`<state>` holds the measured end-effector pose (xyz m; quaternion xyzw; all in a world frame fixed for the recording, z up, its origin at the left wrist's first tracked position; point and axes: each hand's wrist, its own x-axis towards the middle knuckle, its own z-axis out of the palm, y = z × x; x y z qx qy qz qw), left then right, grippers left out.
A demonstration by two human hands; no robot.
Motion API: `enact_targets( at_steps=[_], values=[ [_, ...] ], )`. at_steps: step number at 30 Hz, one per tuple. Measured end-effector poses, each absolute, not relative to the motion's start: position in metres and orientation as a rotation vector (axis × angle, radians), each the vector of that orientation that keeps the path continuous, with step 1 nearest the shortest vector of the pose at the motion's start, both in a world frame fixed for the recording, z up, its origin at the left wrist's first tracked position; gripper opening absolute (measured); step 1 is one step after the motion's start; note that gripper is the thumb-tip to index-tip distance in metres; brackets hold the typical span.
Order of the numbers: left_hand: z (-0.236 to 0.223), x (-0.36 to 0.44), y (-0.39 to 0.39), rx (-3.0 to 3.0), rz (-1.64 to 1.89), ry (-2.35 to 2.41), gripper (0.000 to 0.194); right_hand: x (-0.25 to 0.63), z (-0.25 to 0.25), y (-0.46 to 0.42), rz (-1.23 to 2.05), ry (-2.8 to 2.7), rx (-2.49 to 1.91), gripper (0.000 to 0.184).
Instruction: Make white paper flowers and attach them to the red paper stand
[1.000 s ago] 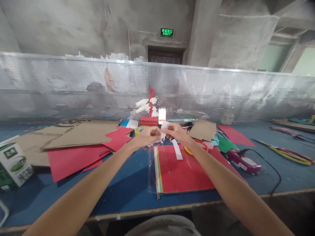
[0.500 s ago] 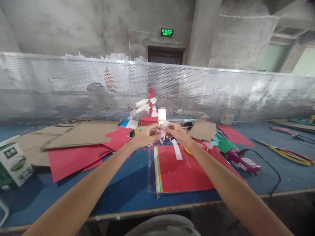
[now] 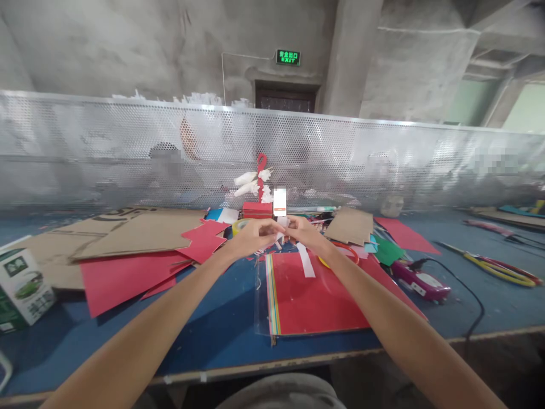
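Observation:
Both my arms reach forward over a blue table (image 3: 213, 335). My left hand (image 3: 253, 236) and my right hand (image 3: 303, 230) meet above the far end of a pack of coloured paper (image 3: 315, 295) with a red sheet on top. Their fingertips pinch a small white paper piece (image 3: 282, 225) between them. A white paper strip (image 3: 305, 262) lies on the red sheet just below my right hand. Behind my hands stands a red box (image 3: 258, 209) with a red stem and white paper petals (image 3: 254, 182).
Red sheets (image 3: 128, 272) and brown cardboard (image 3: 136, 233) lie at the left, a green and white carton (image 3: 23, 281) at the far left. A purple glue gun (image 3: 421, 279) with a black cable, scissors (image 3: 502, 270) and more paper scraps lie at the right. A perforated metal screen (image 3: 383, 165) closes the back.
My hands have drawn closer together and the white piece has shrunk between the fingertips. My arms have otherwise stayed in place.

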<state>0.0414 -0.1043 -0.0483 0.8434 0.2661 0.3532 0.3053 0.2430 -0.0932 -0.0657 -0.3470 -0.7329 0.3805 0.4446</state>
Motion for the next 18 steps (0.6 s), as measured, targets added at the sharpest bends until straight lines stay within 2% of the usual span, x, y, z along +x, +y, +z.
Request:
enact_targets(
  at_steps=[6,13,18],
  values=[
    [-0.048,0.041,-0.105,2.240,0.959,0.815,0.022,0.242,-0.068,-0.093,0.995,-1.810,-0.924,0.025],
    [-0.049,0.043,-0.099,2.021,1.058,0.902,0.015,0.241,-0.071,-0.087,0.942,-1.666,-0.989,0.044],
    [-0.051,0.042,-0.093,1.773,1.117,0.912,0.014,0.241,-0.064,-0.092,0.924,-1.672,-0.883,0.034]
  ],
)
